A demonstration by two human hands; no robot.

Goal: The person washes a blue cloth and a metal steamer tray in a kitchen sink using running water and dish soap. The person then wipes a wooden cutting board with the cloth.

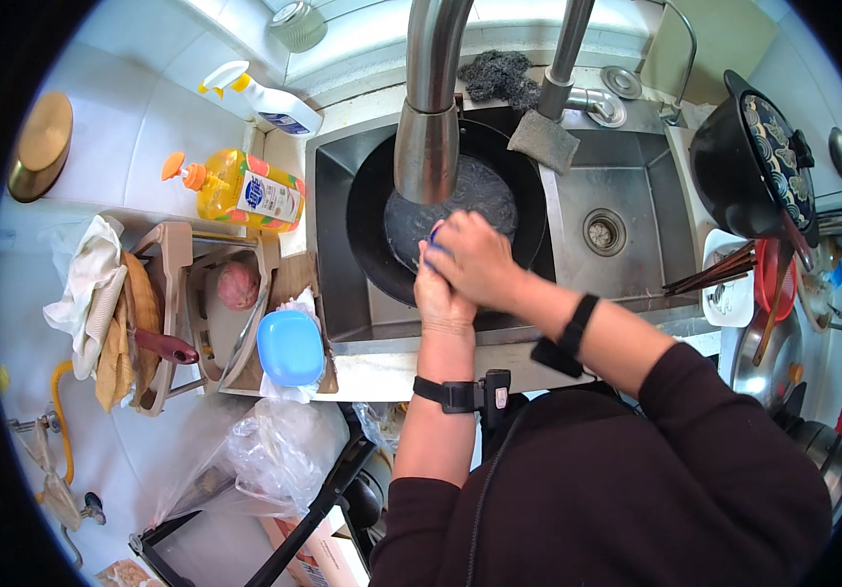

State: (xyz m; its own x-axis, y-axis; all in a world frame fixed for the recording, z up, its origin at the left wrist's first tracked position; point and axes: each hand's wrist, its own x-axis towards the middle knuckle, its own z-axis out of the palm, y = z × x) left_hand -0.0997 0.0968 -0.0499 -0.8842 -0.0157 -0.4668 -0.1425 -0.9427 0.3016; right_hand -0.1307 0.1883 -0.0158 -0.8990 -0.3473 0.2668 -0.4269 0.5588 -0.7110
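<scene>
My left hand [444, 295] and my right hand [474, 257] are pressed together, the right over the left. A bit of a blue thing [432, 253] shows between the fingers; the palms hide the rest, so I cannot tell what it is. Beneath them a black wok [373, 213] with water [491, 187] in it sits in the left basin of the steel sink [340, 323]. The metal faucet [427, 158] hangs just above the hands.
A yellow dish soap bottle [252, 192] and white spray bottle [285, 106] lie to the left, near a blue plastic box [290, 348]. A grey sponge [544, 141] rests on the sink divider. At right are a black lidded pot [722, 161] and wooden chopsticks [722, 268].
</scene>
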